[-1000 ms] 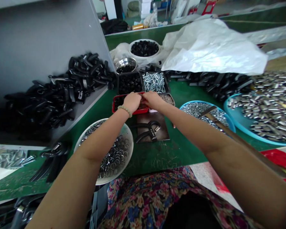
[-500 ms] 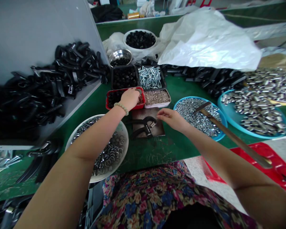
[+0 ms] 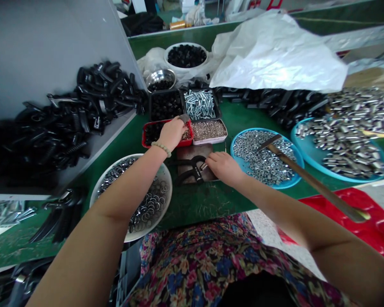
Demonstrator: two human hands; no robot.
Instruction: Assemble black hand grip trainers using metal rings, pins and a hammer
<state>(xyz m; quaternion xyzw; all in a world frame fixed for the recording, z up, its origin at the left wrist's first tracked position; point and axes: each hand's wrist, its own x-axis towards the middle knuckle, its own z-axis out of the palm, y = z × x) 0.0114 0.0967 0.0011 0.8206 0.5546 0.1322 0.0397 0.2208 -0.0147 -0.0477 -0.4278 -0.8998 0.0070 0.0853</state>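
While my left hand point(image 3: 172, 134) pinches a small grey part point(image 3: 184, 118) over the red tray point(image 3: 144, 136), frame centre, my right hand point(image 3: 224, 168) sits at the black clamp point(image 3: 188, 171) on the brown plate point(image 3: 195, 151); right grip can't tell.

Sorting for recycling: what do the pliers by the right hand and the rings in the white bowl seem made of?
The pliers look black-coated, with bare metal showing at the tip. The rings have a silvery shine that suggests plated steel, though that is uncertain.
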